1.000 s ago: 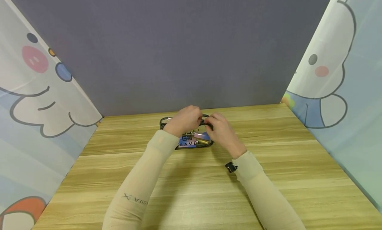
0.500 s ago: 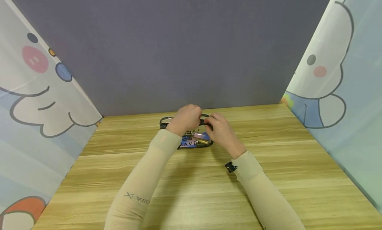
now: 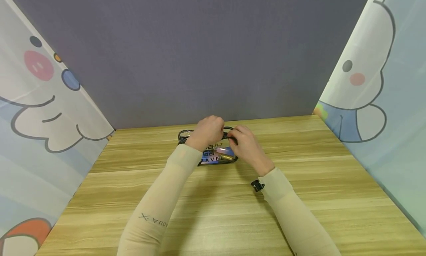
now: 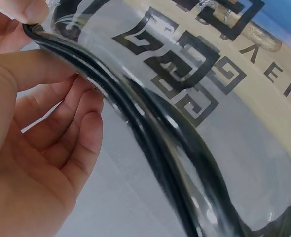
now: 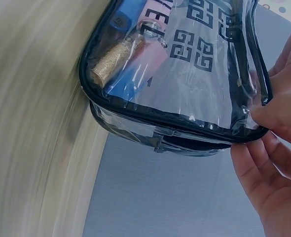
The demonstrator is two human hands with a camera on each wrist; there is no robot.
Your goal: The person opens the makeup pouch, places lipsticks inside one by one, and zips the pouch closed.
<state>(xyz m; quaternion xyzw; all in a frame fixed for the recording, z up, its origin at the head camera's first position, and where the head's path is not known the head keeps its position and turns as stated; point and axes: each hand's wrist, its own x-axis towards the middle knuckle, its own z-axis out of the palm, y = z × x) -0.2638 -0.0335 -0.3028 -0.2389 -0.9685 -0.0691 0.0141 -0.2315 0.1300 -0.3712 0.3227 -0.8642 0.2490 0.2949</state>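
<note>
A clear cosmetic bag (image 3: 209,157) with black piping and black printed lettering stands at the table's far side. My left hand (image 3: 207,132) pinches the black zippered top edge near its middle; the left wrist view has thumb and fingers (image 4: 47,66) at that edge. At the top right corner, my right hand (image 3: 247,149) grips the piping between thumb and fingers, as the right wrist view shows. Inside the bag lie a glittery gold tube (image 5: 111,61) and a blue-and-pink container (image 5: 138,71). My left forearm and hand hide the bag's left part in the head view.
The wood-grain table (image 3: 213,219) spreads out in front of the bag. Behind it rises a grey panel (image 3: 213,56). Cartoon-printed curtains (image 3: 399,137) flank both sides. A small black object (image 3: 257,185) sits at my right cuff.
Over the past second my left hand and forearm have shifted slightly right along the bag's top edge. My right hand keeps its place at the corner.
</note>
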